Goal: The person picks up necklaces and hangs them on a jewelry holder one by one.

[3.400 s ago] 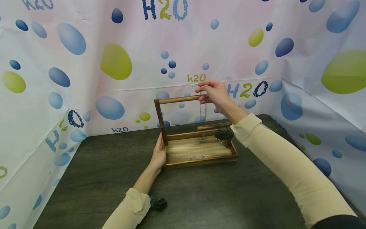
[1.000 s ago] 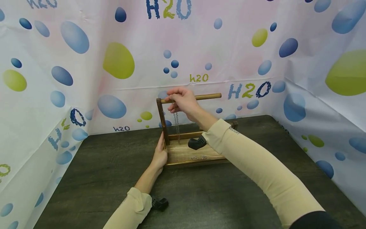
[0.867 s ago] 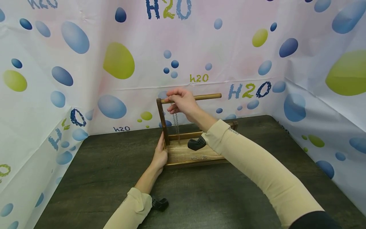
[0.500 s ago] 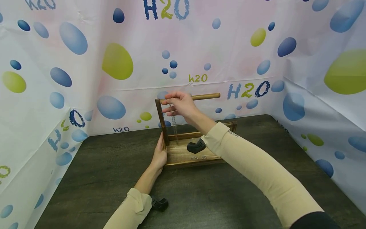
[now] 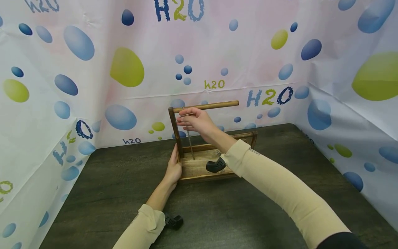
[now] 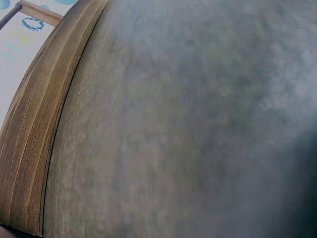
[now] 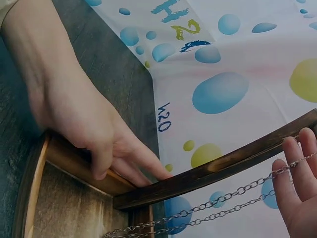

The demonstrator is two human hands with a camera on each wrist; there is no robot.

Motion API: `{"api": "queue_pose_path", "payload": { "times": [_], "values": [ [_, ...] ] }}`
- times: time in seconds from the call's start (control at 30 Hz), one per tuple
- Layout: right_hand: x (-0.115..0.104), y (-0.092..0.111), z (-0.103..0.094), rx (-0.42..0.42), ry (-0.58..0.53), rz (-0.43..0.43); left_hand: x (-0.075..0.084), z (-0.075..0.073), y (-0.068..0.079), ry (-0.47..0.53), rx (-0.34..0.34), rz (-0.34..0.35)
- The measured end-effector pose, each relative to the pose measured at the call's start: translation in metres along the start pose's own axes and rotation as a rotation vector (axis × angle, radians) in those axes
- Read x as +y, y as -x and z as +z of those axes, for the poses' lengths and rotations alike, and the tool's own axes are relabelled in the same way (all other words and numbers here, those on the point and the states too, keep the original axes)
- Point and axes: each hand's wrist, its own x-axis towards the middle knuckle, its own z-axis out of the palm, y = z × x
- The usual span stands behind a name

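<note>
A wooden jewelry stand (image 5: 205, 178) has a tray base, a tall left post (image 5: 174, 128) and a top bar (image 5: 222, 104). My left hand (image 5: 174, 169) grips the tray's left end, its fingers reaching to the post's foot in the right wrist view. Over the bar, near the post, hangs a silver chain necklace (image 7: 242, 189), its strands running down toward the tray. Just under the bar is my right hand (image 5: 199, 121), fingers nearly straight, with the chain lying along the fingertips in the right wrist view.
Another small heap of chain (image 5: 218, 152) lies in the tray, partly behind the black wrist camera (image 5: 216, 166). A lower wooden bar (image 5: 244, 135) stands at the stand's right rear. The dark table (image 5: 102, 193) meets a printed backdrop (image 5: 149, 76) behind.
My right hand has carried the chain left along the bar toward the post, then dropped slightly below the bar, where its fingers have straightened. My left hand keeps its place.
</note>
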Motion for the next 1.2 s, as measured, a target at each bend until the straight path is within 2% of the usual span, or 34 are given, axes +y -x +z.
{"api": "queue_pose_path", "payload": {
  "times": [0.23, 0.33, 0.73, 1.2],
  "values": [
    [0.011, 0.005, -0.004, -0.015, -0.040, -0.014, -0.026, -0.004, -0.014, 0.007, 0.017, 0.022],
    [0.016, 0.006, -0.007, -0.010, -0.061, -0.003, -0.031, -0.003, -0.016, -0.003, 0.032, 0.027],
    [0.032, 0.008, -0.012, -0.036, -0.086, 0.011, -0.029, -0.002, -0.015, -0.006, 0.043, 0.027],
    [0.037, 0.012, -0.018, -0.027, -0.087, 0.032, -0.027, -0.002, -0.013, -0.010, 0.042, 0.014]
  ]
}}
